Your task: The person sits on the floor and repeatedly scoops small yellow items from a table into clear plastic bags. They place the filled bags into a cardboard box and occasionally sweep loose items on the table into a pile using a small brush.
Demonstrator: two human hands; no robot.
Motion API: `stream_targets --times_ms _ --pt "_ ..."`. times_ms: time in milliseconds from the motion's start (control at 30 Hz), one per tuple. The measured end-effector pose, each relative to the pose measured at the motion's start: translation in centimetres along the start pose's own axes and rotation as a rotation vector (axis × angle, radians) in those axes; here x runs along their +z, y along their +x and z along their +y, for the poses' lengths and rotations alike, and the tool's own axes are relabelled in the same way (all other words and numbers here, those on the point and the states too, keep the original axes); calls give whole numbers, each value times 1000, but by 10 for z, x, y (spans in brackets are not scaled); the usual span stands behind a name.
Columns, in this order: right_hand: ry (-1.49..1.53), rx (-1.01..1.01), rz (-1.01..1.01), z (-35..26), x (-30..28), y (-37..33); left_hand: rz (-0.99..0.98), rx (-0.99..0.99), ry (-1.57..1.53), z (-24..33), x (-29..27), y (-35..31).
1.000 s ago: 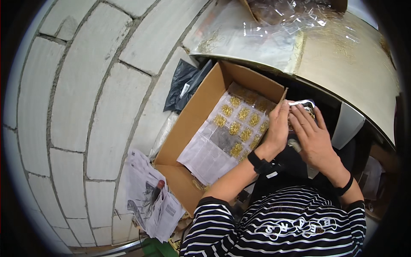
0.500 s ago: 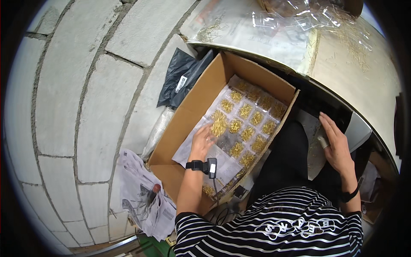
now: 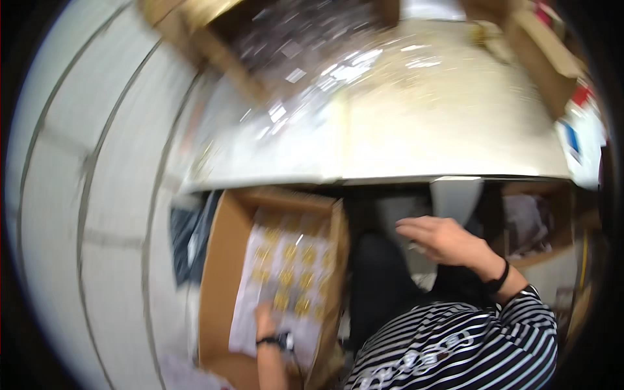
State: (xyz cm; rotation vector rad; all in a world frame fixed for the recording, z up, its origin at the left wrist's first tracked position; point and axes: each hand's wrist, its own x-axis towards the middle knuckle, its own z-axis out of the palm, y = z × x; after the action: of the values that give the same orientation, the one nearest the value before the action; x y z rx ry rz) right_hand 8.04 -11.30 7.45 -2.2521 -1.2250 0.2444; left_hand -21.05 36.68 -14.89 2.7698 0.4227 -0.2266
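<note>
A deep cardboard box (image 3: pixel 218 279) stands low to my left. Inside it, clear packets (image 3: pixel 305 281) of thin gold-coloured pieces lie in rows on pale printed paper (image 3: pixel 242 322). My left hand (image 3: pixel 265 318) reaches into the box, over the paper at the near end of the packets. Motion smears its fingers, so I cannot make out whether they hold anything. My right hand (image 3: pixel 442 239) hangs above my legs, right of the box and before the table edge. Its fingers are stretched out, with nothing seen in them.
Beyond the box runs a pale worktable (image 3: pixel 455 143), with a heap of shiny clear plastic pieces (image 3: pixel 292 78) at its left. A dark plastic bag (image 3: pixel 185 247) lies between the box and the block wall (image 3: pixel 117 195). Another carton (image 3: pixel 552 253) stands at the right under the table.
The view has swung up and right, bringing in more of the worktable. My left hand has drawn back from the gold pieces toward the near end. My right hand has turned inward, over my legs.
</note>
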Motion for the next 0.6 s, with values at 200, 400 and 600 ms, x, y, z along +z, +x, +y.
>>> stream_targets --times_ms 200,400,600 --pt "-97 327 599 121 -84 -49 324 -686 -975 79 -93 57" --pt "-388 1208 806 407 -196 -230 190 97 -1103 301 -193 212" --pt "-270 997 381 374 -193 -36 49 331 -798 485 -167 379"
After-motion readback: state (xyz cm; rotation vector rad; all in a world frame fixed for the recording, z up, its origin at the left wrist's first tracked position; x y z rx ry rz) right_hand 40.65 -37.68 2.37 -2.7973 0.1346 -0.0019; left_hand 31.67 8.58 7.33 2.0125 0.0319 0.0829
